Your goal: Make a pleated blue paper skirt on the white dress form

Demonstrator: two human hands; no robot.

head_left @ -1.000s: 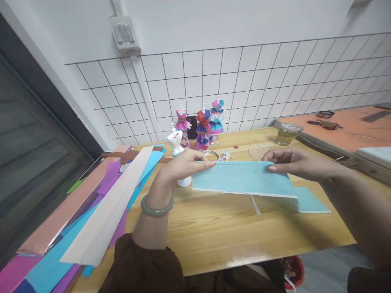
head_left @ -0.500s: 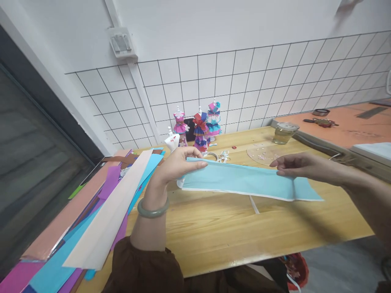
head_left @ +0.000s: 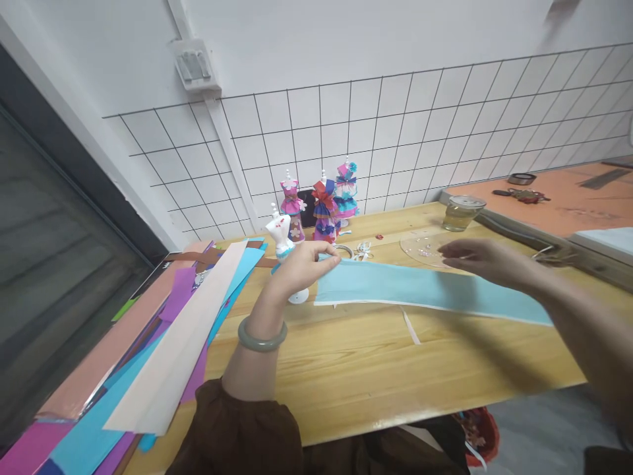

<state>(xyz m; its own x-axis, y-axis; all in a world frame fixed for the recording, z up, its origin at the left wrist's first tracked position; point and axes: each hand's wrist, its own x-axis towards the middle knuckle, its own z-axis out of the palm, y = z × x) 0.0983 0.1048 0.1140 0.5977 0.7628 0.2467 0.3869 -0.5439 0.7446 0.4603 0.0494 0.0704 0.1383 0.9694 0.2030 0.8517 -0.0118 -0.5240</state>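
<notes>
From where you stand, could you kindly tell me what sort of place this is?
Probably a small craft workspace: dressed miniature mannequins stand towards the back of a wooden table, with coloured strips piled at its left.

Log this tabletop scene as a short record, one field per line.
left hand: pinching white-edged light-blue strip near its left end
right hand: above the strip, fingers loosely curled, no grip visible
left pile: overlapping coloured strips
behind: three dressed miniature mannequins, one mostly white miniature mannequin
rear right: lidded cup of yellowish liquid, clear disc with small bits
surface: wooden table
</notes>
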